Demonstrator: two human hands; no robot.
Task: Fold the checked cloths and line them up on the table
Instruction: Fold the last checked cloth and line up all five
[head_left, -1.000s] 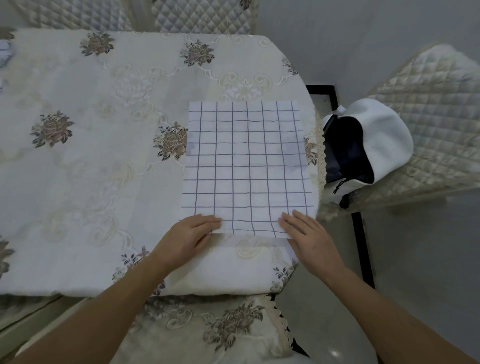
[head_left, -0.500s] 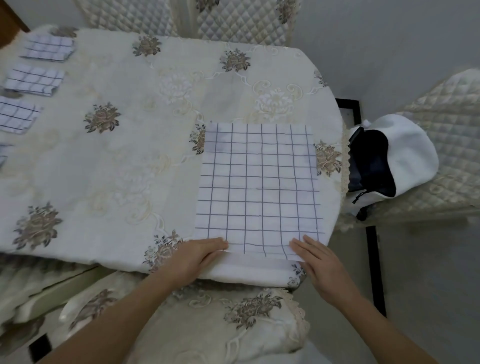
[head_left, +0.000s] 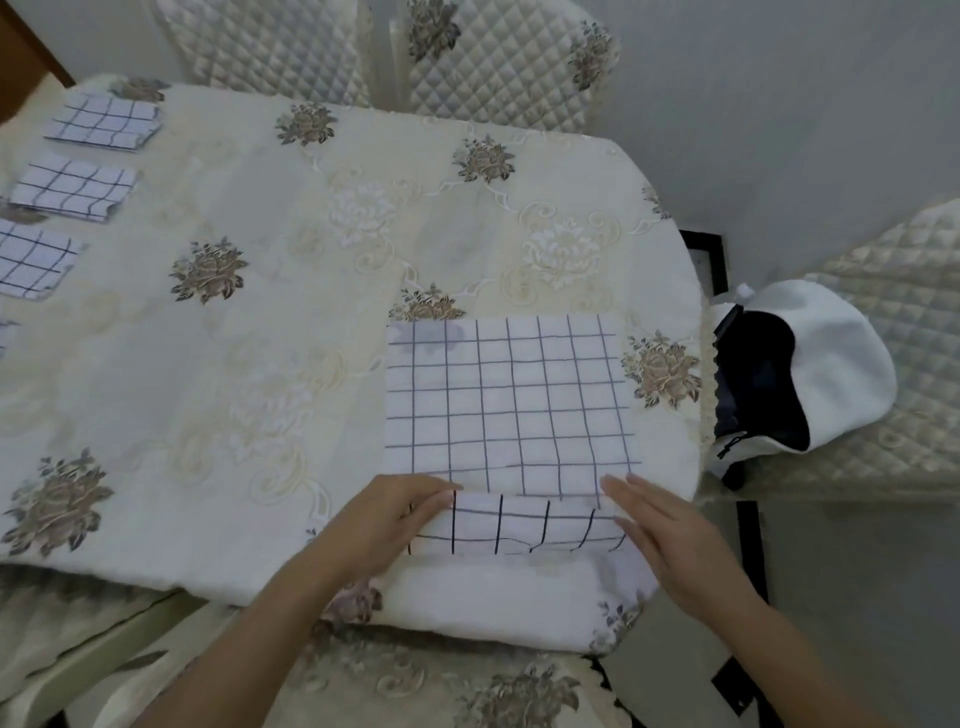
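A white cloth with a dark grid (head_left: 506, 410) lies spread at the near right of the table (head_left: 311, 291). Its near edge is turned up and over into a narrow flap (head_left: 524, 522). My left hand (head_left: 387, 519) pinches the flap's left corner, thumb on top. My right hand (head_left: 660, 525) holds the flap's right corner; its fingers look nearly straight and the grip itself is hidden. Three folded checked cloths (head_left: 106, 122) (head_left: 72, 192) (head_left: 31, 265) lie in a column along the table's far left, and a sliver of another (head_left: 5, 332) shows at the frame's edge.
The table wears a cream floral tablecloth. Quilted chairs (head_left: 498, 67) stand behind it, and one chair (head_left: 457, 686) is right below my arms. A white and dark bag (head_left: 795, 374) sits on a chair to the right, close to the table's edge.
Both hands have lifted the cloth's near edge and turned it away from me into a flap. The view has tilted, bringing the folded cloths at the left into sight.
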